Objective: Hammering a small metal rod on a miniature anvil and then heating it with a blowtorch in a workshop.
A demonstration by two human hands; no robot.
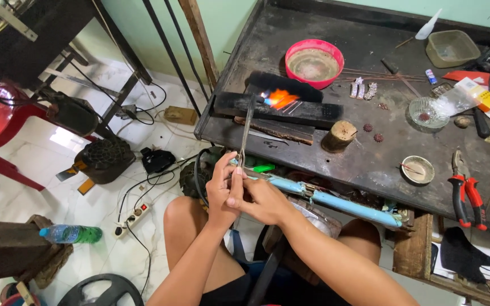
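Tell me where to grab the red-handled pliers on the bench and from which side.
Take the red-handled pliers by the two red grips, probably from the near edge of the dark bench. They lie flat with the metal jaws pointing away and the grips spread towards the person, with bare bench around them, so fingers could close round both grips.

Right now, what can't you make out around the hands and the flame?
Head view only:
- Torch grip: hidden by the left hand and right hand.
- Piece under the flame: lost in glare.
- Bits on the charred block: too small.
- Table: cut off right.
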